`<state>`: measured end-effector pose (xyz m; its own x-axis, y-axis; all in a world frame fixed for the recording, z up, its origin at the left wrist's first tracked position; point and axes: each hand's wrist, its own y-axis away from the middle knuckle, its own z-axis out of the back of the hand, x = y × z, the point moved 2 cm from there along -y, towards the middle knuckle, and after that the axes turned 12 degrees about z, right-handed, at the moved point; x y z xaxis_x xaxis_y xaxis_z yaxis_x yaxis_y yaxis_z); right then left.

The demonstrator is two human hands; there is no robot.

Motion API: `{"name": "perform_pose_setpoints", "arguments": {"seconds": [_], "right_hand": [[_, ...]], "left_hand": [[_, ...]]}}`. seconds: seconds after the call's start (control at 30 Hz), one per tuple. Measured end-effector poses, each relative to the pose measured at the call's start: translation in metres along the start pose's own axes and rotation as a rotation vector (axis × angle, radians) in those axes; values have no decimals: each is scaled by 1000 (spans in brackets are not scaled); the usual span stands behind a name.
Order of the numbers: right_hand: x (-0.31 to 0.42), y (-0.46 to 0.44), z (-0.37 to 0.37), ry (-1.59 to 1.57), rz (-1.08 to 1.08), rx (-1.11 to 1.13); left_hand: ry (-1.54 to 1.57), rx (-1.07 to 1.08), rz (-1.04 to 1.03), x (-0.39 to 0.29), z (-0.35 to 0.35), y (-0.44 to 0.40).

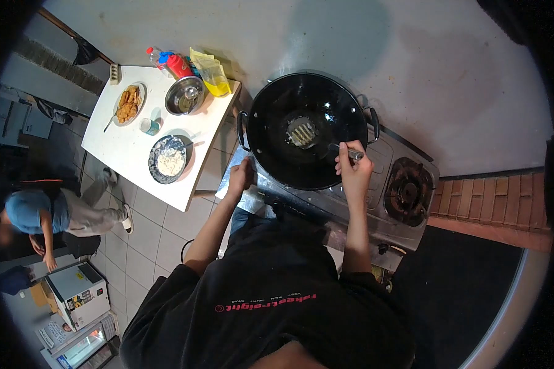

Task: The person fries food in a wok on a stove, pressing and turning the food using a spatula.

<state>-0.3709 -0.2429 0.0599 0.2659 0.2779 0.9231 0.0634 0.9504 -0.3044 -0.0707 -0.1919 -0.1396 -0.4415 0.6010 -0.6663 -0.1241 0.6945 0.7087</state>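
Observation:
A large black two-handled wok (277, 163) sits on the gas stove, with a shallow pool of what looks like oil in its bottom. My right hand (354, 169) is closed around the handle of a slotted spatula (303, 134), whose slotted head rests low in the wok, in the liquid. Beside the wok's left rim, just below its left handle, my left hand (241, 176) is held with the fingers curled. Whether anything is inside those fingers is hidden.
A second burner (407, 190) is at right. On the white table (126, 163) stand a plate of fried food (129, 104), a metal bowl (184, 96), a batter bowl (168, 160), a cup (149, 126), bottles and a yellow pouch (210, 72). Another person (61, 212) stands at far left.

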Motion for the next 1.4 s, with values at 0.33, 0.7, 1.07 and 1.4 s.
{"name": "perform_pose_setpoints", "arguments": {"seconds": [0.33, 0.7, 1.07, 1.4], "right_hand": [[0, -5, 2, -144, -139, 21], [2, -15, -3, -227, -9, 235], [-11, -9, -11, -193, -155, 147], [-6, -4, -23, -82, -241, 79]], "left_hand": [[-62, -24, 22, -15, -8, 24], [-41, -3, -18, -10, -6, 14], [-26, -11, -3, -16, -12, 24], [-10, -25, 14, -12, -8, 19]]}}
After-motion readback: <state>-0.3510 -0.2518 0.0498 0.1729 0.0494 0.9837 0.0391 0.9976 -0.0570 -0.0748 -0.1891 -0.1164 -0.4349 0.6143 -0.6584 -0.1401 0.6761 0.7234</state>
